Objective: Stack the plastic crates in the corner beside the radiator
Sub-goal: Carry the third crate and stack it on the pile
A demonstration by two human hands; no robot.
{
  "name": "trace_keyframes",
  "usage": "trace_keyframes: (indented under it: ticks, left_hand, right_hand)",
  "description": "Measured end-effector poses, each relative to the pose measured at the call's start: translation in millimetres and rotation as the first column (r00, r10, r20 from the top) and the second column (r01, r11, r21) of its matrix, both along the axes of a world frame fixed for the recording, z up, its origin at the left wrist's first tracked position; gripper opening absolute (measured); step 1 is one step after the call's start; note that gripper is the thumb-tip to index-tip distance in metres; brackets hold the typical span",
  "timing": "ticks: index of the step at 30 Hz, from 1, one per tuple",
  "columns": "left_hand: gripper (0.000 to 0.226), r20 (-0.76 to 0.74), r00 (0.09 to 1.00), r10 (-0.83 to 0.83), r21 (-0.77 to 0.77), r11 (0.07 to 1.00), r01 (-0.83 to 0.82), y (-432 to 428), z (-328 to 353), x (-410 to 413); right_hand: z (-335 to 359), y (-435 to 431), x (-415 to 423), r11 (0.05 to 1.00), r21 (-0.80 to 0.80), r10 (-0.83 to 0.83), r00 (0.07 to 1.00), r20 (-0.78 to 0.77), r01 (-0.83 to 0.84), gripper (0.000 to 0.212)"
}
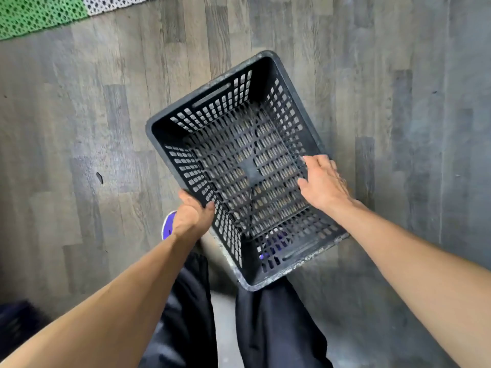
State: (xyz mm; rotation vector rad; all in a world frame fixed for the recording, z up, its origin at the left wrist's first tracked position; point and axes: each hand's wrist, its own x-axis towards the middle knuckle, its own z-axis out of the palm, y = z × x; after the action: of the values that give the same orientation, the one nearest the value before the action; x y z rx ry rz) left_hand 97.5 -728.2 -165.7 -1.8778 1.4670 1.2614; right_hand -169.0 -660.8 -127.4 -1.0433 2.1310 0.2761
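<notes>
A black plastic crate with slotted walls and a lattice floor hangs in front of me above the wooden floor, turned at an angle, its open top facing me. My left hand is closed around the crate's left long rim. My right hand rests over the right long rim with fingers spread, touching the edge; whether it grips is unclear. The crate is empty. No radiator or corner is in view.
Grey wood-plank floor lies all around. A green and white perforated mat lies at the top left. My dark trousers and a purple shoe show below the crate. A dark blurred object sits at the bottom left.
</notes>
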Motion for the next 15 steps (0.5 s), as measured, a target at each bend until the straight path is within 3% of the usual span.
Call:
trace_keyframes:
  ticks: [4,8,12,15]
  left_hand:
    - [0.082,0.072,0.997,0.005,0.044,0.999,-0.009,14,-10,-7]
    - [0.096,0.004,0.982,0.188,-0.023,0.982,-0.188,25,-13,-7]
    - [0.043,-0.034,0.942,0.334,-0.03,0.942,-0.335,27,-30,7]
    - [0.033,-0.045,0.94,0.339,-0.005,0.941,-0.339,21,-34,14]
  right_hand:
    - [-12,-9,-27,0.996,-0.079,0.027,0.996,-0.087,-0.034,0.062]
    - [-26,-18,-30,0.994,-0.061,-0.089,0.995,-0.051,0.086,0.074]
    - [-33,-20,-23,0.987,-0.054,-0.155,0.987,-0.038,0.153,0.077]
    - [-31,-19,-22,0.975,-0.063,-0.217,0.974,-0.065,0.213,0.067]
